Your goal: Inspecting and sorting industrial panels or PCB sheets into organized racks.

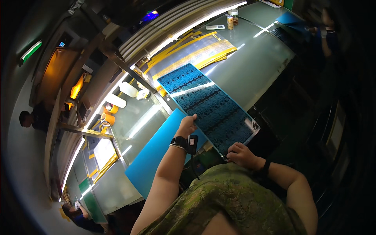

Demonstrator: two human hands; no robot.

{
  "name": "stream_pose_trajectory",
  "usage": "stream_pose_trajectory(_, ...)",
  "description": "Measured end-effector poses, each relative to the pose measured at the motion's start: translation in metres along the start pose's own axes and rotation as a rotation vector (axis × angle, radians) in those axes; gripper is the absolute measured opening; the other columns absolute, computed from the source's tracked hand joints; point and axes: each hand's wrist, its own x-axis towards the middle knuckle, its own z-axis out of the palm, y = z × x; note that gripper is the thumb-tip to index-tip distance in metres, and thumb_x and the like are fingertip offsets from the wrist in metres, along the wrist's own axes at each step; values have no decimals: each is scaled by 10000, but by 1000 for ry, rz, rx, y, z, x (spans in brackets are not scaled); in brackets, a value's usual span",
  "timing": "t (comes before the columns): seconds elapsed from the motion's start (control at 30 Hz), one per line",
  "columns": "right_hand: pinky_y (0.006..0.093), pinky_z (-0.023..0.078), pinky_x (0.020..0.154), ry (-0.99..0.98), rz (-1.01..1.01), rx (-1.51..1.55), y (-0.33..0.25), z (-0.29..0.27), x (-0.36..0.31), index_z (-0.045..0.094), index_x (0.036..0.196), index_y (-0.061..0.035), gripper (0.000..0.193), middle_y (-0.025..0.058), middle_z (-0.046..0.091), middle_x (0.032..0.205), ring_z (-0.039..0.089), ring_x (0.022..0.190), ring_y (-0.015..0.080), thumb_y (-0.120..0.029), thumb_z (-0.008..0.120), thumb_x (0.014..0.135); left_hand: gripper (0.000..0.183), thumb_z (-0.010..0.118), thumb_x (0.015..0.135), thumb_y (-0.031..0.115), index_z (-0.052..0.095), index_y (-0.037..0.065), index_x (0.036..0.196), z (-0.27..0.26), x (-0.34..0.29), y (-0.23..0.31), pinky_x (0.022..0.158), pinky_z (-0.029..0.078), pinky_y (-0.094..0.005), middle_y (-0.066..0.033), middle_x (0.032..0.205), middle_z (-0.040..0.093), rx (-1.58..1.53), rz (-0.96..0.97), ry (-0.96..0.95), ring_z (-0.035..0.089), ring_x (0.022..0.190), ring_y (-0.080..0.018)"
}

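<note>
A long, glossy blue panel [209, 105] with dark lacy bands slants away from my body over the table edge. On its left long side, my left hand [188, 124] is closed, the thumb along the border. At the near end my right hand [243, 155] has curled fingers on the panel's edge, their tips partly hidden. Beneath my left wrist lies a plain bright blue sheet [156, 150], flat on the table and partly covered by my arm and the panel. The panel's far end overlaps yellow-edged sheets [192, 53].
The glass-topped table [258, 64] runs along my front, with bright lamps reflected in it. White bottles [127, 89] and orange tape rolls [107, 117] stand to the left. A jar [234, 16] and a can [230, 22] are at the back. Another person [80, 215] is at lower left.
</note>
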Motion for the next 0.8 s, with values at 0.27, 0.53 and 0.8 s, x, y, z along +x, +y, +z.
stream_pose_trajectory(0.27, 235, 393, 609, 410, 928, 1013, 19, 8, 13, 518, 778, -97, 98, -20, 495, 739, 478, 681, 104, -42, 530, 859, 359, 507, 923, 300, 483, 14, 1139, -24, 14, -10, 873, 440, -437, -123, 1073, 603, -101, -3, -195, 581, 980, -283)
stream_pose_trajectory(0.53, 181, 320, 567, 523, 794, 711, 40, -46, 66, 490, 792, -61, 114, -46, 438, 678, 386, 626, 33, -85, 518, 900, 709, 477, 832, 590, 420, 34, 1269, -21, 21, -63, 968, 350, -501, -152, 1243, 500, -94, 124, -162, 478, 1128, -313)
stream_pose_trajectory(0.8, 261, 447, 678, 903, 462, -185, 78, -205, 134, 604, 913, 5, 164, 92, 623, 832, 571, 746, 136, -127, 507, 906, 342, 585, 885, 227, 496, -20, 1103, 18, 26, -84, 713, 509, -427, -144, 1018, 592, 70, 313, 76, 603, 840, -284)
